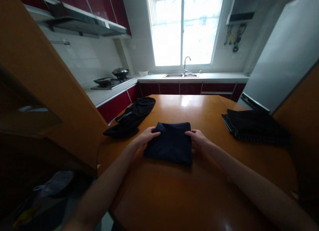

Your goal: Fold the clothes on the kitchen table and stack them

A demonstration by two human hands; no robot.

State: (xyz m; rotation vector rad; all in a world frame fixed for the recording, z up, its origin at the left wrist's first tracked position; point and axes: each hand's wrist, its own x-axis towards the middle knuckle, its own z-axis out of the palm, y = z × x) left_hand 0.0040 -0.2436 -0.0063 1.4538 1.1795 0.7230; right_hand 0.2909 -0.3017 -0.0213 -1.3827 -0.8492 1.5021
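A dark navy folded garment (171, 144), roughly square, is in front of me at the middle of the wooden table (174, 191). My left hand (147, 136) grips its left edge, thumb on top and the other fingers mostly hidden beneath. On the opposite side, my right hand (198, 138) pinches the right edge in the same way. What kind of garment it is, I cannot tell from its folded shape. Its near edge appears to rest on or just above the tabletop.
A crumpled black garment (134, 116) lies at the table's left edge. Folded black clothes (254, 126) are stacked at the right. Beyond the table are a counter with a sink (174, 75), a stove with a lidded wok (120, 72), and a pale fridge (281, 51) on the right.
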